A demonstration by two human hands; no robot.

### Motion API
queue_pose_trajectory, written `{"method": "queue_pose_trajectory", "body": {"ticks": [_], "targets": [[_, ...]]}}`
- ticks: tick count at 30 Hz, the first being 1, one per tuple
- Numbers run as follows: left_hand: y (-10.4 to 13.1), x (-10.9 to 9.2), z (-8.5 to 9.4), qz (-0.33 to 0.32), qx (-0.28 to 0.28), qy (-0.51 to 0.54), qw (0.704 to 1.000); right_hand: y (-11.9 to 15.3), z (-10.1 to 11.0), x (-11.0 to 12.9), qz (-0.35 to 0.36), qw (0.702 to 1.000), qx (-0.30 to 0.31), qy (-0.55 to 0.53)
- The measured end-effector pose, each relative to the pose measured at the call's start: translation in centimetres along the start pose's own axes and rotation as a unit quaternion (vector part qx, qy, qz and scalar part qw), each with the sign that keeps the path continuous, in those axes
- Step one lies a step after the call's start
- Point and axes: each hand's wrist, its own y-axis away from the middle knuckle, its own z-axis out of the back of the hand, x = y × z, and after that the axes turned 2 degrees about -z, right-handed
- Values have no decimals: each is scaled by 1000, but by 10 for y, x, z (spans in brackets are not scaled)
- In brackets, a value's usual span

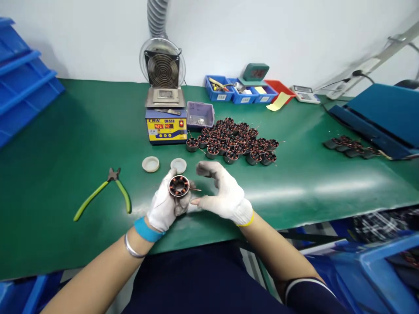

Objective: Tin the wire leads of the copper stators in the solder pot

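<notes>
A round motor stator (pixel 179 186) with black slots and copper windings faces up in my left hand (pixel 166 203), whose gloved fingers wrap round its side. A copper wire end sticks out of the stator to the right. My right hand (pixel 225 192), in a white glove, is just right of it, with thumb and fingers spread and curved and nothing between them. Two small white round dishes, a left one (pixel 151 164) and a right one (pixel 178 165), lie just beyond my left hand. Green-handled cutters (pixel 113 176) lie open on the left.
Several stators (pixel 231 146) stand in a group beyond my hands, more (pixel 351 146) at the right. A soldering pot (pixel 166 126) with a fan stands behind, beside a purple tray (pixel 200 114). Blue bins (pixel 220 93) and a red bin (pixel 278 87) line the wall on the green table (pixel 294 183).
</notes>
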Motion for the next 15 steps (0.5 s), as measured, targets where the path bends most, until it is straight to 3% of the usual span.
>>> {"method": "queue_pose_trajectory", "body": {"ticks": [5,8,12,15], "targets": [[0,-4,10,-21,-61,70,995,-6,-17,-13,68,997,-1,-42],[0,-5,12,-4,-35,76,996,-6,-22,-15,60,997,-19,-40],[8,-11,13,13,36,72,997,-11,-5,-8,26,999,35,26],[18,-21,12,-50,44,119,991,-23,17,18,85,983,103,125]]}}
